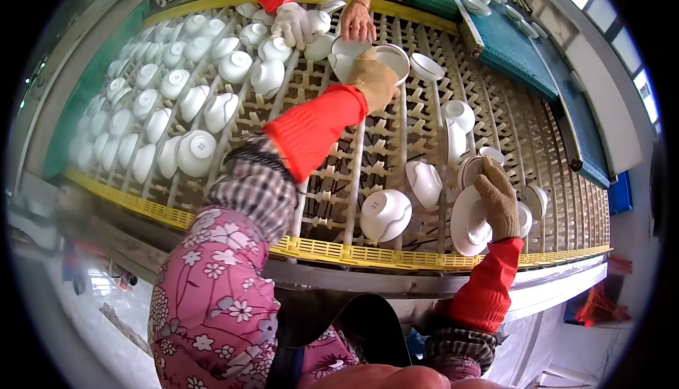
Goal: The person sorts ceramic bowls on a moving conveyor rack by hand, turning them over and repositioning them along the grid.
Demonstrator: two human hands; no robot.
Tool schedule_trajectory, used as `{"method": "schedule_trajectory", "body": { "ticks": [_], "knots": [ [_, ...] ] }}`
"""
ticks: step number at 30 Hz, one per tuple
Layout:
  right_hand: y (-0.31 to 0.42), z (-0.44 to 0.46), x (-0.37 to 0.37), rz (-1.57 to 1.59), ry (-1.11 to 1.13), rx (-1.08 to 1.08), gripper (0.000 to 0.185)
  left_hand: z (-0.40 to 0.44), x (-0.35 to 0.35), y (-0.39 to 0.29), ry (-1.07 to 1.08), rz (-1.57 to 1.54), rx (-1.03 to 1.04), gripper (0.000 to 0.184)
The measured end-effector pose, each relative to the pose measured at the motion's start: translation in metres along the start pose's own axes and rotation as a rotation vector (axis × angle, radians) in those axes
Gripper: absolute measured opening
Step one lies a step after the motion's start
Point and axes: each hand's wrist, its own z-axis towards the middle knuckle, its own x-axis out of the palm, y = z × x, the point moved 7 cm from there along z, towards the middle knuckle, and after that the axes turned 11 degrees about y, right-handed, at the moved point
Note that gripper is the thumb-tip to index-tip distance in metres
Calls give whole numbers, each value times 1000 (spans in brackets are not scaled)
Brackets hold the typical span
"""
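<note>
Bowl (397, 56) only partly visible behind left hand (375, 83)

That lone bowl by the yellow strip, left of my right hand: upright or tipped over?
Tipped over: the white bowl shows its foot, and its inside is hidden.

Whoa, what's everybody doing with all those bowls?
Someone in brown gloves is handling white dishes on a pegged rack. Their left hand reaches to a white bowl; their right hand is at some dishes. Across from them, another person's hands are among bowls too. Many bowls sit upside down.
</note>
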Motion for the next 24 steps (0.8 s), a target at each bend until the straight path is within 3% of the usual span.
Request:
{"method": "schedule_trajectory", "body": {
  "ticks": [3, 5, 7, 8, 10, 14, 17, 18, 21, 23, 24],
  "knots": [
    [18, -5, 4, 144, 42, 80, 75, -63, -14, 9, 51, -517, 19, 37],
    [27, -1, 11, 36, 96, 127, 76, -114, -14, 14, -116, -218, 379, 41],
    [54, 1, 20, -147, 167, 141, 72, -188, -43, 60, -248, -183, 379, 34],
    [62, 6, 23, -278, 137, 40, 58, -209, -41, 87, -305, -204, 265, 37],
    [57, 14, 25, -335, 221, 131, 51, -240, -14, 162, -360, -302, 42, 43],
    [47, 14, 29, -295, 270, 227, 43, -267, -18, 202, -45, -309, -662, 57],
    [48, 9, 25, -294, 281, 259, 46, -264, -46, 137, -445, 24, -221, 62],
    [48, 9, 24, -290, 294, 272, 46, -254, -34, 125, -367, -157, -262, 69],
    [60, 7, 16, -349, 350, 317, 53, -210, -41, 61, -370, -173, -42, 70],
    [63, 0, 5, -377, 323, 323, 59, -176, -35, 43, -346, -357, -69, 71],
    [61, -6, -2, -372, 280, 311, 64, -158, -34, 42, -267, -551, -177, 75]
  ]
}}
